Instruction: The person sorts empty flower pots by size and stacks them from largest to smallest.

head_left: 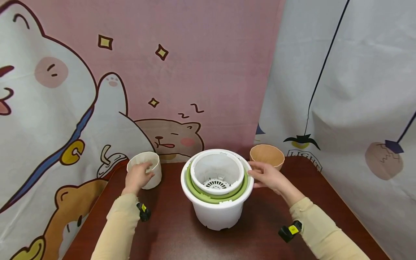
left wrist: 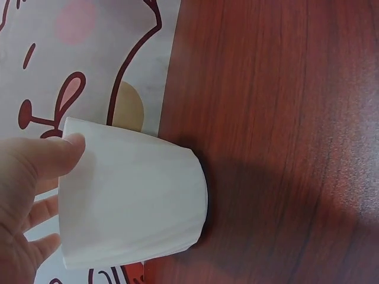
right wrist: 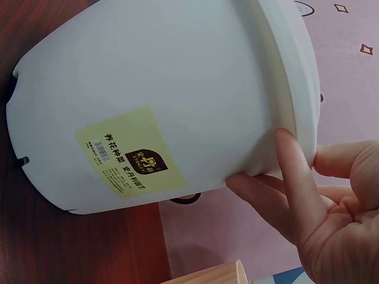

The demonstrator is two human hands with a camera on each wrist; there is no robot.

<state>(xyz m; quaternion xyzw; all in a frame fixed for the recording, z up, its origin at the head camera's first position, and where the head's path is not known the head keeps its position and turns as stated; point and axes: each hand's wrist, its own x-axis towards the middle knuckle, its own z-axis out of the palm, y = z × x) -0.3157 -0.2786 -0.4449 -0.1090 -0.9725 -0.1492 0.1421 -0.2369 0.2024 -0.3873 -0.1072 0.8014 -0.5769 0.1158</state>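
Note:
In the head view, a nested stack stands mid-table: a large white flowerpot, a green ring-like pot rim inside it, and a smaller white pot with a slotted bottom. My right hand pinches the large pot's rim at its right side. The right wrist view shows the thumb over the rim and fingers beneath; a yellow-green label is on the pot's wall. At left, my left hand holds the rim of a small cream-white pot, thumb outside, other fingertips partly hidden behind the rim.
An orange pot stands behind my right hand. The dark red-brown table backs onto a pink printed cloth, with pale cloth on the right. Black wrist cameras are strapped over both cream sleeves.

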